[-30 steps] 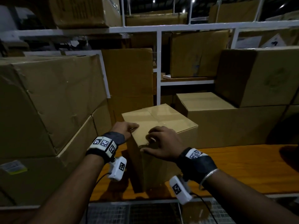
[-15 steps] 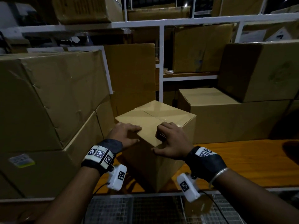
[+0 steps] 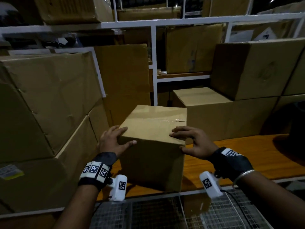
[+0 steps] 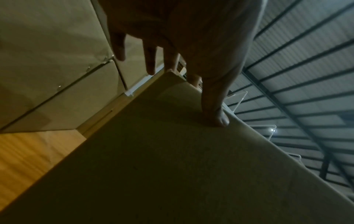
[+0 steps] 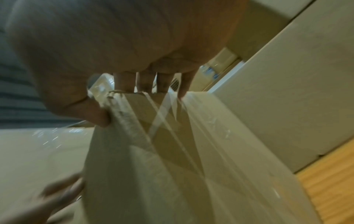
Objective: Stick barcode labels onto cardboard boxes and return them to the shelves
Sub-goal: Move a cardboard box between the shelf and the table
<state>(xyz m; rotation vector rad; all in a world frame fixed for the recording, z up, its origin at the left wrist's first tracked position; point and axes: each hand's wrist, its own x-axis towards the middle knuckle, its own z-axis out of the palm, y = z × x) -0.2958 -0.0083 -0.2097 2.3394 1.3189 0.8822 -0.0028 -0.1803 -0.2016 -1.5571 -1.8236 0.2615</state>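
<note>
Both my hands grip the taped cardboard box (image 3: 155,146) between them — left hand (image 3: 113,142), right hand (image 3: 194,142) — on the wooden shelf (image 3: 239,156). Fetching step; next, a label — none visible.

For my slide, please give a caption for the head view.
Both hands, left hand and right hand, hold the small cardboard box by its top corners on the wooden shelf.

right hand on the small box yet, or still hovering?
Touching. In the right wrist view the right hand has its thumb on the near top edge of the small box and its fingers hooked over the top.
</note>
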